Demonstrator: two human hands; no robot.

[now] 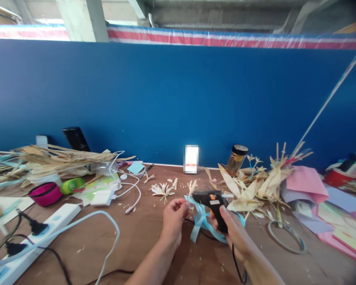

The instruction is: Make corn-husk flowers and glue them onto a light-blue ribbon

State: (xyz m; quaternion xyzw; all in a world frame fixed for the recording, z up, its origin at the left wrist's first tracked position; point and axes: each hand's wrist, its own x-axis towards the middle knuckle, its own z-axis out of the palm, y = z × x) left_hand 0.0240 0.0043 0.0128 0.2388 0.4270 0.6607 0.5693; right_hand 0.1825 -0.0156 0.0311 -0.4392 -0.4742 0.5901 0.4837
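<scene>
My right hand is wrapped around the handle of a black hot glue gun, whose nozzle points left. A pale glue stick sticks out of its rear. My left hand is closed in a pinch at the end of a light blue ribbon, close to the nozzle. The ribbon hangs in loops under the gun. Just beyond the nozzle is a small pale husk flower; whether it touches the ribbon I cannot tell. Another husk flower lies on the table to the left.
Dried husks and a lidded jar stand at the right, near coloured paper and a tape ring. At left are a white power strip, cables and a pink round case. A blue partition rises behind.
</scene>
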